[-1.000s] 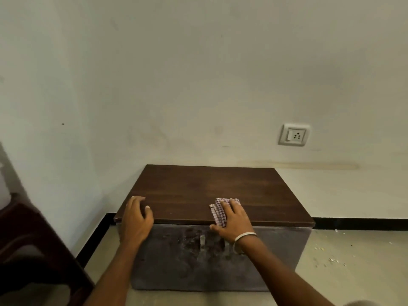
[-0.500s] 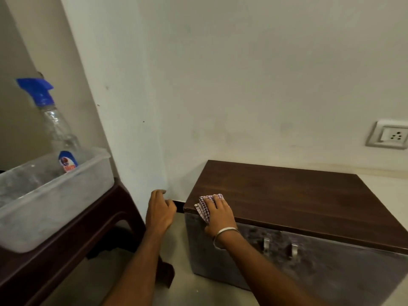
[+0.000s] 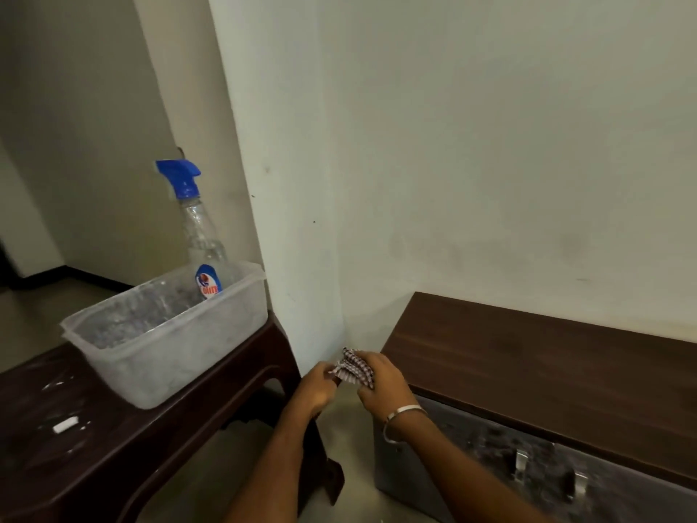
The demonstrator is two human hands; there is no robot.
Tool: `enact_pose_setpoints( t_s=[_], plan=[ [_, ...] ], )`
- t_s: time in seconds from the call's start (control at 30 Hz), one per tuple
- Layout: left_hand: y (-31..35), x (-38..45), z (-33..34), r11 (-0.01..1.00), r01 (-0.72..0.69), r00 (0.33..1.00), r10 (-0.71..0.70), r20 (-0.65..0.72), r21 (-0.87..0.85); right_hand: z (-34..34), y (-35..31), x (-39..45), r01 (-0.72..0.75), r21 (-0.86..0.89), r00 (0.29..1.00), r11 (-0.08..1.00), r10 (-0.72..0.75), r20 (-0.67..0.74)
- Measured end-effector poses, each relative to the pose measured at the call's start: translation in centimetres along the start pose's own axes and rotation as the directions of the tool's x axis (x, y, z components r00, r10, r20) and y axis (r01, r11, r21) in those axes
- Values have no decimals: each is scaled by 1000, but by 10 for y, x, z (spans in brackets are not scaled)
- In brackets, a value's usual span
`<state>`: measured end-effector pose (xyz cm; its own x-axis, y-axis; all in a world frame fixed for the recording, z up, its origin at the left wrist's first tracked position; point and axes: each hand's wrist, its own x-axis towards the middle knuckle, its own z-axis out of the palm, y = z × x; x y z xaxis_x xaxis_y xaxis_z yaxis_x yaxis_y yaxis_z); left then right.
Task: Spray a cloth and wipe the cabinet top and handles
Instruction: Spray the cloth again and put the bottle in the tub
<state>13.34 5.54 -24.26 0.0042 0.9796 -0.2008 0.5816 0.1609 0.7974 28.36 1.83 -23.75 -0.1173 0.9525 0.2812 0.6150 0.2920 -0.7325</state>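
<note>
Both hands meet just off the cabinet top's (image 3: 547,368) front left corner: the right hand (image 3: 381,386) grips the bunched checked cloth (image 3: 352,368) while the left hand (image 3: 318,388) pinches its near edge. Two handles (image 3: 522,462) show on the cabinet front. Well apart, the spray bottle (image 3: 200,235) stands in a plastic tub (image 3: 181,345) on the dark tabletop (image 3: 75,447).

Bare cabinet top (image 3: 547,371); tub (image 3: 169,345) left
</note>
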Motion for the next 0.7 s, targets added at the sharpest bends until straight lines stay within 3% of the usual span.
enact_pose_setpoints(
  t_s=[0.13,0.27,0.37,0.57,0.7],
  plan=[
    [5,-20,-14,956,73,997,-60,55,-283,-9,-17,1,-88,260,990,962,112,-82],
    [23,-46,-22,824,48,990,37,137,-564,-22,-45,-1,-140,598,986,789,164,14],
    [36,-63,-30,690,20,993,69,94,-724,-26,-67,-4,-148,721,983,677,180,33],
    [49,-95,-53,442,-13,987,151,60,-897,-30,-112,-5,-214,916,968,340,202,151],
    [61,-108,-77,377,-125,982,179,-60,-918,-28,-146,-3,-223,944,970,243,151,191]
  ],
)
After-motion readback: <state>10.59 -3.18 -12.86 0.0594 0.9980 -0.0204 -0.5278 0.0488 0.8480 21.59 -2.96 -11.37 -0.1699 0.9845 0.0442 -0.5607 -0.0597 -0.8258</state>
